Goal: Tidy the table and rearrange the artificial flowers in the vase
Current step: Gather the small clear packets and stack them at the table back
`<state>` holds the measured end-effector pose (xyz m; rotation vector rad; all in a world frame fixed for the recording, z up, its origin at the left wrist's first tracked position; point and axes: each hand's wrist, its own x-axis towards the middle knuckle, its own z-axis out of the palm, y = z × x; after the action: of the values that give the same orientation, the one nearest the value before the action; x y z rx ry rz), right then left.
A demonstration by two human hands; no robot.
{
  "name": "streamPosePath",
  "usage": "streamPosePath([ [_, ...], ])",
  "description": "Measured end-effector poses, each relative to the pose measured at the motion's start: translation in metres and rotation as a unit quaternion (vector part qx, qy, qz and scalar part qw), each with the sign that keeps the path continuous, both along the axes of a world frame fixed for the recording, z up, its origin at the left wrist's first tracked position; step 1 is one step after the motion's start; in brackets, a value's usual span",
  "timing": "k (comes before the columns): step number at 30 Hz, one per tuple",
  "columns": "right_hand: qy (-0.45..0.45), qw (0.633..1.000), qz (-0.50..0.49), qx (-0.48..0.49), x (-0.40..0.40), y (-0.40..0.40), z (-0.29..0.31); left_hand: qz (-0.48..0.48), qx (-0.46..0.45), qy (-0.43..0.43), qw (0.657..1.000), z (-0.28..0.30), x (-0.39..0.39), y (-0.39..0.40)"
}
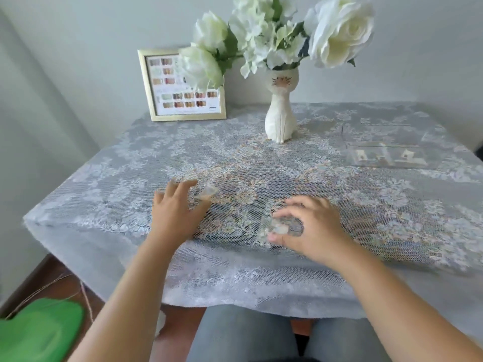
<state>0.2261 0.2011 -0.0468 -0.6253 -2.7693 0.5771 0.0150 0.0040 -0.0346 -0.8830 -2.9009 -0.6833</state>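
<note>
A white cat-shaped vase (281, 111) stands at the back middle of the lace-covered table (261, 165), filled with white artificial flowers (282, 32). My left hand (175, 212) lies flat on the cloth, fingers spread, its fingertips beside a small clear plastic piece (207, 192). My right hand (311, 226) curls over another small clear packet (283, 226) near the front edge, thumb and fingers around it. Both hands are blurred.
A gold picture frame (183, 86) with colour swatches leans against the wall at the back left. A clear tray (389, 150) holding small items sits at the right. A green object (39, 333) lies on the floor at lower left.
</note>
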Motion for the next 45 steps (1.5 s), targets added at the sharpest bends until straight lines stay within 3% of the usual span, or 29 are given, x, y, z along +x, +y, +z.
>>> streamPosePath([
  [5,-0.009,1.0,-0.002,0.016,-0.001,-0.001,0.002,0.029,-0.038,-0.008,0.999,-0.003,0.002,0.002],
  [11,0.051,0.999,0.0,-0.008,0.003,-0.004,0.007,0.041,-0.052,-0.003,0.998,0.001,0.003,0.016],
  [21,0.171,0.969,-0.051,-0.169,0.014,-0.002,0.003,0.027,0.058,-0.059,0.996,0.002,-0.002,0.015],
  [27,0.176,0.969,-0.05,-0.166,0.014,-0.002,0.002,0.01,0.082,-0.143,0.986,0.01,-0.007,0.012],
  [34,0.177,0.968,-0.048,-0.172,0.016,-0.003,0.003,0.002,0.097,-0.131,0.987,0.008,-0.005,0.01],
  [40,0.18,0.963,-0.043,-0.194,0.017,-0.002,0.001,-0.014,0.244,-0.214,0.946,0.012,-0.001,0.013],
  [45,0.207,0.938,-0.026,-0.278,0.018,0.007,0.004,-0.059,0.257,-0.237,0.935,0.019,0.012,0.033],
])
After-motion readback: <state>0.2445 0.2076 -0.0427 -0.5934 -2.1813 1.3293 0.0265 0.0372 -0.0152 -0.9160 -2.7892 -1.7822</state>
